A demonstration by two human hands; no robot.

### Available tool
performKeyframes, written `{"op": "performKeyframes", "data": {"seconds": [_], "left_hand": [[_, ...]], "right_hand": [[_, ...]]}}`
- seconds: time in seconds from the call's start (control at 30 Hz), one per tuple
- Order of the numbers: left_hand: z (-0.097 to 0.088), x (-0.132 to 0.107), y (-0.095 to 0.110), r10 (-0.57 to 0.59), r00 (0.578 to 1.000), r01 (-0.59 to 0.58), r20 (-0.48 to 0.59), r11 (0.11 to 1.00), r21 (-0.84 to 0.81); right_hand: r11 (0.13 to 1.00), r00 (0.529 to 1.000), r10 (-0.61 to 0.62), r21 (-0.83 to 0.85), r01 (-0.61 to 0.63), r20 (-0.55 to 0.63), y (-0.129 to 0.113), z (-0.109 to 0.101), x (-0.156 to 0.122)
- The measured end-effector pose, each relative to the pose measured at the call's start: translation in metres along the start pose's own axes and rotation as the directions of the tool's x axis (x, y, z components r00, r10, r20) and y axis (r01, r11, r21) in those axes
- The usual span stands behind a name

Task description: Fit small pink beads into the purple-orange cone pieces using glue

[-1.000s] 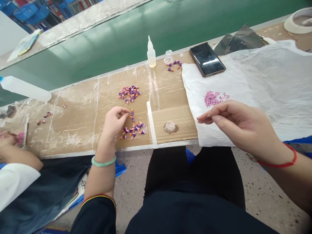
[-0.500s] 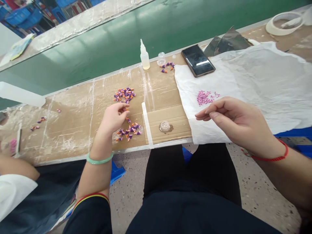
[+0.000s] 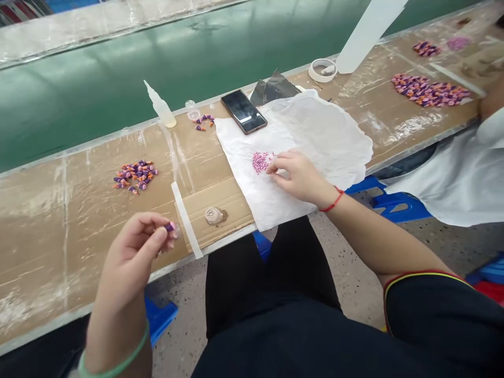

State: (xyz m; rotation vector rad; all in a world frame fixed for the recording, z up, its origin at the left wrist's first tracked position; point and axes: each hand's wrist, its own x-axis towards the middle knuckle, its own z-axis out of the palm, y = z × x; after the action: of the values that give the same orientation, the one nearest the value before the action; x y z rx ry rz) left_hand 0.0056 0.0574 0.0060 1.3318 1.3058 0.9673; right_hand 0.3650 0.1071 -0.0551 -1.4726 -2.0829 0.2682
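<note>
My left hand (image 3: 137,247) is closed in a pinch around a small purple-and-pink piece (image 3: 170,227), held over the front part of the cardboard. Fingers partly cover the piece. Beyond that hand lies a pile of small purple, orange and pink pieces (image 3: 137,174). My right hand (image 3: 297,176) rests over the white cloth (image 3: 275,205), thumb and fingertips together at the edge of a scatter of tiny pink bits (image 3: 260,162). Whether a bit is between those fingertips is too small to see. Between the hands stands a small round clear dish (image 3: 213,215) on cardboard.
Along the back edge are a dropper bottle (image 3: 161,107), a clear cap (image 3: 192,110), a few more pieces (image 3: 203,121) and a phone (image 3: 244,111). Farther right sit a tape roll (image 3: 323,70) and a larger pile of pieces (image 3: 429,90), near another person's arm (image 3: 492,100).
The view has swung right. My left hand has left the piles and now pinches a purple-and-pink piece. My right hand has reached forward and down to the pink bits.
</note>
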Motion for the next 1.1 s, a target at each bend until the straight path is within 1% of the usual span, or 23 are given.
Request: {"op": "performKeyframes", "data": {"seconds": [0.1,0.2,0.37,0.43,0.5,0.57,0.63,0.7,0.77,0.83,0.9,0.93,1.0,1.1], "left_hand": [[0.013,-0.007,-0.009,0.039,0.999,-0.037,0.037,0.998,-0.046],[0.025,-0.013,-0.016,0.063,0.995,-0.059,0.073,0.997,-0.056],[0.04,-0.018,-0.017,0.135,0.982,-0.132,0.128,0.991,-0.034],[0.044,-0.019,-0.016,0.142,0.978,-0.139,0.156,0.99,-0.03],[0.048,-0.021,-0.017,0.112,0.978,-0.107,0.173,0.994,-0.038],[0.053,-0.024,-0.02,0.045,0.984,-0.033,0.17,0.997,-0.073],[0.06,-0.026,-0.023,-0.024,0.988,0.046,0.154,0.99,-0.137],[0.071,-0.027,-0.025,-0.07,0.989,0.096,0.133,0.976,-0.197],[0.083,-0.027,-0.025,-0.089,0.989,0.115,0.116,0.963,-0.242],[0.095,-0.026,-0.023,-0.1,0.988,0.131,0.118,0.948,-0.292],[0.105,-0.026,-0.021,-0.096,0.985,0.142,0.145,0.925,-0.352],[0.109,-0.026,-0.02,-0.091,0.983,0.147,0.162,0.913,-0.38],[0.115,-0.028,-0.019,-0.088,0.979,0.159,0.183,0.892,-0.424],[0.119,-0.032,-0.019,-0.147,0.975,0.209,0.166,0.857,-0.471]], "right_hand": [[1.0,1.0,0.002,-0.03,-0.001,0.029,-0.005,0.011,0.01],[0.998,0.999,0.007,-0.063,-0.005,0.034,-0.007,0.017,0.017],[0.996,0.999,-0.012,-0.091,0.016,0.04,-0.009,0.021,0.022],[0.992,0.998,-0.027,-0.118,0.033,0.057,-0.01,0.024,0.023],[0.985,0.997,-0.038,-0.163,0.049,0.073,-0.011,0.027,0.025],[0.977,0.997,-0.041,-0.206,0.054,0.069,-0.011,0.029,0.025],[0.978,0.999,-0.036,-0.205,0.042,0.032,-0.015,0.029,0.021],[0.991,0.999,-0.042,-0.129,0.037,-0.032,-0.023,0.026,0.012],[0.997,0.994,-0.059,0.035,0.062,-0.092,-0.039,0.019,-0.003],[0.964,0.991,-0.075,0.247,0.099,-0.107,-0.061,0.013,-0.019],[0.918,0.99,-0.085,0.379,0.12,-0.108,-0.084,0.009,-0.034],[0.904,0.987,-0.091,0.404,0.137,-0.131,-0.095,0.009,-0.039],[0.901,0.972,-0.102,0.394,0.181,-0.214,-0.11,0.01,-0.044],[0.909,0.934,-0.125,0.338,0.242,-0.334,-0.118,0.015,-0.046]]}}
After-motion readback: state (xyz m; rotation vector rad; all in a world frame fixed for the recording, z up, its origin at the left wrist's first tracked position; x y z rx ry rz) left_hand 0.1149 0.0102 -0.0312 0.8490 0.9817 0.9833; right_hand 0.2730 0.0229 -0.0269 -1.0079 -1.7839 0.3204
